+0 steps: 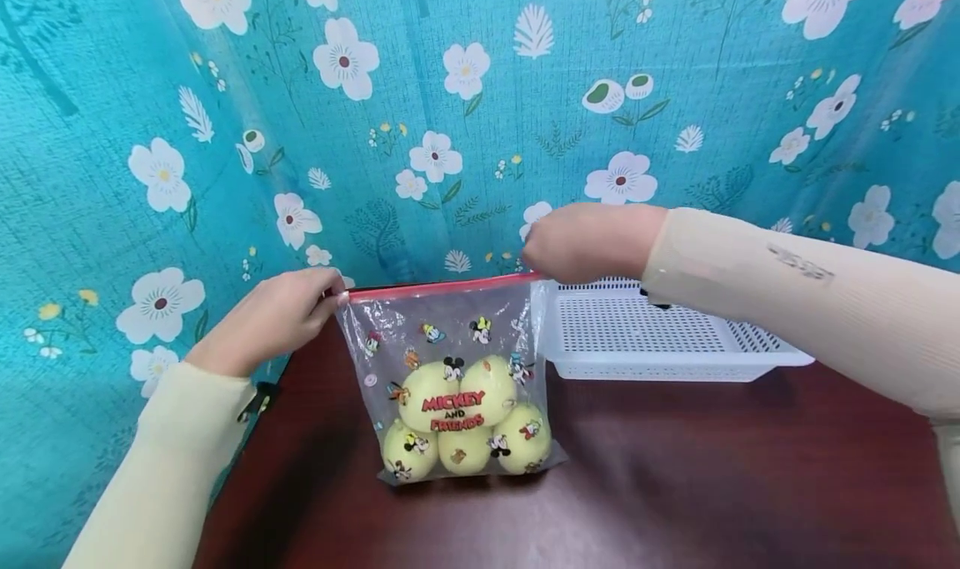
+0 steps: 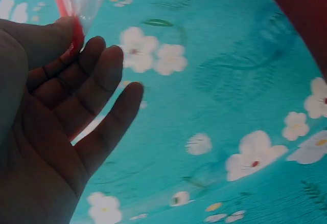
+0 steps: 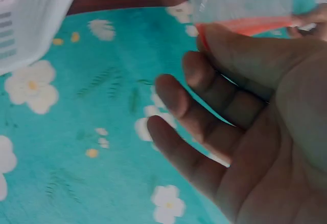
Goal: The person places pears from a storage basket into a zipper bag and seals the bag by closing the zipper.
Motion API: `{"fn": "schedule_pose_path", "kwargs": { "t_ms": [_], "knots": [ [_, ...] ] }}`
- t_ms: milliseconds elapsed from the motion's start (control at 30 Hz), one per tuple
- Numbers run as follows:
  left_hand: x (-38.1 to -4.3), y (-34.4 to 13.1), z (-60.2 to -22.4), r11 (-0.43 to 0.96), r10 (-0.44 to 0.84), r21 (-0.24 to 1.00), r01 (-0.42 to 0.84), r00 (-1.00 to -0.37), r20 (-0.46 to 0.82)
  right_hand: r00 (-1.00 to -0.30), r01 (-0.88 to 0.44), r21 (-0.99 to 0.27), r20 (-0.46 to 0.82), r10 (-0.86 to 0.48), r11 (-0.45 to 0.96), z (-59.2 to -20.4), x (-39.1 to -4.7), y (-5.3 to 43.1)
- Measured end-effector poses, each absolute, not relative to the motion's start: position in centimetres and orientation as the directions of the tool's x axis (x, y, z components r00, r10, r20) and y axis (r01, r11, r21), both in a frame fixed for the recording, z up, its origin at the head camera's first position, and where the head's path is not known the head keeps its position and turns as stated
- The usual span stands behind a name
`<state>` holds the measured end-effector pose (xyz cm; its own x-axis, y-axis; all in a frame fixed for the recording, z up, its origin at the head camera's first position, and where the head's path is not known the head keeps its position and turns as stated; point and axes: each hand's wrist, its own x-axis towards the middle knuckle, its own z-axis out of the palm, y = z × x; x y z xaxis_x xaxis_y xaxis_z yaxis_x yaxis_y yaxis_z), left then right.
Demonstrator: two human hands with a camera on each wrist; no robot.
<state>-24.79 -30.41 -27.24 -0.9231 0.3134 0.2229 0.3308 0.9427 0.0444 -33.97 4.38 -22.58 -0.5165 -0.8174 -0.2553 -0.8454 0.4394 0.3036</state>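
Observation:
A clear zip bag (image 1: 450,327) with a red zip edge and cartoon prints stands upright on the dark table. Several round, pale yellow-green fruits (image 1: 427,390) fill its lower half, stacked and seen through the plastic. At the bag's top left corner, my left hand (image 1: 281,315) pinches the red edge between thumb and forefinger. My right hand (image 1: 592,240) pinches the top right corner the same way. The left wrist view shows the left thumb (image 2: 48,40) pressed on the red strip, the other fingers loosely spread. The right wrist view shows the right thumb (image 3: 240,50) on the strip's end.
A white perforated plastic basket (image 1: 675,367) stands just right of the bag, partly under the right forearm. Behind the dark wooden table (image 1: 675,461) hangs a turquoise curtain (image 1: 480,119) with white flowers.

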Motion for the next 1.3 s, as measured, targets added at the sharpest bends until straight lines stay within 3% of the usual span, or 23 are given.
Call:
{"fn": "schedule_pose_path", "kwargs": {
  "t_ms": [200,500,933,1300],
  "knots": [
    [-28.4,-32.0,-29.3,0.953,0.287,0.048,0.299,-0.941,0.178,-0.529,-0.83,0.353,-0.247,-0.812,0.433,-24.8,-37.4,1.9],
    [-33.0,-32.3,-32.9,0.963,0.243,0.083,0.255,-0.961,0.129,-0.604,-0.784,0.405,-0.325,-0.727,0.47,-28.0,-39.9,-0.2],
    [-37.7,-32.4,-38.9,0.97,0.181,0.164,0.181,-0.983,0.016,-0.643,-0.76,0.384,-0.328,-0.692,0.525,-34.3,-42.4,-0.7],
    [-39.6,-31.9,-42.5,0.972,0.028,0.233,0.015,-0.998,-0.052,-0.697,-0.714,0.389,-0.312,-0.646,0.583,-37.8,-43.6,-1.5]
  ]
}}
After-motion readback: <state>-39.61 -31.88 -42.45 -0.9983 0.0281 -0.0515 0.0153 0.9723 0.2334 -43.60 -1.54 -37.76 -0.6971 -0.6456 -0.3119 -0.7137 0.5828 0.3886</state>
